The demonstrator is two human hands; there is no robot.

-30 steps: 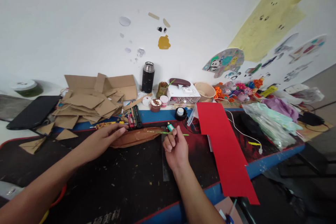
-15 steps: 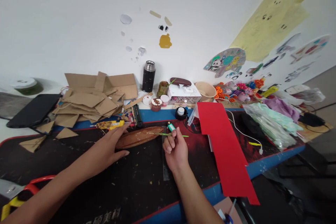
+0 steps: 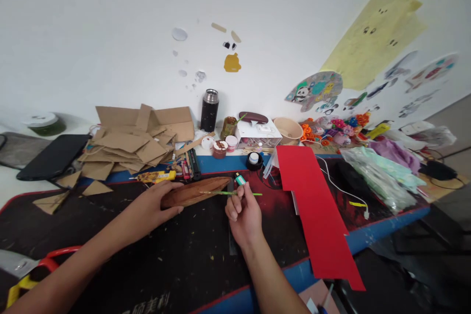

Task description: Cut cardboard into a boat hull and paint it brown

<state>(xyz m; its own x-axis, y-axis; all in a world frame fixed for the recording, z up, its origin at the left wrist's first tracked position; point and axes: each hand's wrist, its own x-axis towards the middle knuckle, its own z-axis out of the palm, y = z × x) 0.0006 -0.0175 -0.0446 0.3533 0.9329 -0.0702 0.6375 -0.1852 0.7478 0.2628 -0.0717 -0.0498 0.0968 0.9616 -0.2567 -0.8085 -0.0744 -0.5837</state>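
Observation:
My left hand grips the near end of a long brown boat-shaped cardboard piece lying on the black desk mat. To its right, my right hand is closed in a pinch on a thin green stick, held level with its tip over the brown piece. A small green lighter lies just beyond my right fingers.
A pile of cardboard scraps sits at the back left, beside a dark flask, small pots and a white box. A red sheet lies to the right, with plastic bags and a white cable beyond it.
My left hand slid from reaching over the brown piece to gripping its near end, and the piece now lies flatter. My right hand with the green stick shifted slightly left.

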